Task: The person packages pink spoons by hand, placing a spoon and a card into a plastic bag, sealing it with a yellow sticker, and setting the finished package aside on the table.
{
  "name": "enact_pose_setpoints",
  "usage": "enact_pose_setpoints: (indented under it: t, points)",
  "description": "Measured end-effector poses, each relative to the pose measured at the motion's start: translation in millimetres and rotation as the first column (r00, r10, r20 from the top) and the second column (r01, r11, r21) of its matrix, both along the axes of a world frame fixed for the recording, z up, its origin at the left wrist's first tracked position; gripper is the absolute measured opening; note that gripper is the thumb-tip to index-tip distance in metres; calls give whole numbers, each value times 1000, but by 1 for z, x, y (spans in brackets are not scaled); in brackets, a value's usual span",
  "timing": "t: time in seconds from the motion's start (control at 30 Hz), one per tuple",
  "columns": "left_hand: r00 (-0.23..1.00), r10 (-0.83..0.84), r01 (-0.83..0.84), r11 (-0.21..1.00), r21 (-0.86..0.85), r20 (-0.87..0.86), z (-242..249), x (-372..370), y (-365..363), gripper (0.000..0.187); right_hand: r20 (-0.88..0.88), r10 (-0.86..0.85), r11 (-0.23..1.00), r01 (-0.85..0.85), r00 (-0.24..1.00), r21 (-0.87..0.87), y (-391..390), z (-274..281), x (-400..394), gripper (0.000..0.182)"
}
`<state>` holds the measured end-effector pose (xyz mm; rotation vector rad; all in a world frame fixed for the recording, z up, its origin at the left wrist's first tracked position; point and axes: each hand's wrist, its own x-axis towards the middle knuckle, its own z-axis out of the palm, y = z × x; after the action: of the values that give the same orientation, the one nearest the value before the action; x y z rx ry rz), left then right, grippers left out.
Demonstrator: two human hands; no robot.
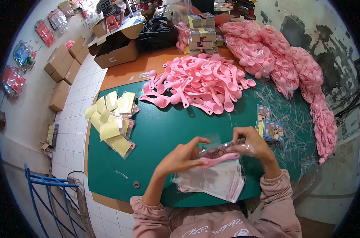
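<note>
My left hand (183, 156) curls around one end of a pink spoon (223, 159), thumb along it. A clear plastic bag (245, 149) lies against the spoon, with something dark and shiny partly hidden inside. The right-hand end of that bag is pinched by my right hand (254, 139), fingers bent inward. Below both hands lies a stack of flat clear plastic bags (211, 180) near the table's front edge. To the right of my right hand is a small pile of printed cards (274, 130).
A heap of pink spoons (203, 81) covers the back of the green table (156, 127). Packed spoons with yellow cards (112, 127) lie left; small clear plastic pieces (293, 131) spread right. Bulging bags of pink spoons (267, 55) line the wall. An open cardboard box (116, 53) stands behind.
</note>
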<state>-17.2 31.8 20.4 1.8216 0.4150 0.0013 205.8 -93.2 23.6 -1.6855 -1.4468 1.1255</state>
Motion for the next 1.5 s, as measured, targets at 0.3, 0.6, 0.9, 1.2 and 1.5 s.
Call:
enact_pose_setpoints:
  t: [0.3,0.6,0.9,1.2,1.5]
  points:
    - [988,152,-152,978,-146,-7,1,1,7,45,-257,-79,997,82,963,-1,-5,4,8,14]
    - [868,470,-396,849,-349,159,-38,4,-33,57,84,-184,925,144,979,351,4,12,-33,25]
    - [946,323,-268,756,-597,-15,-31,-5,-33,62,344,70,938,-179,936,296,1,-9,-57,23]
    - [932,348,-284,537,-794,-98,-23,-7,-30,66,623,32,861,-337,782,380,2,-8,-75,21]
    - [895,440,-304,485,-820,-71,-22,-3,-33,63,842,-213,737,-484,496,471,-1,-9,-88,13]
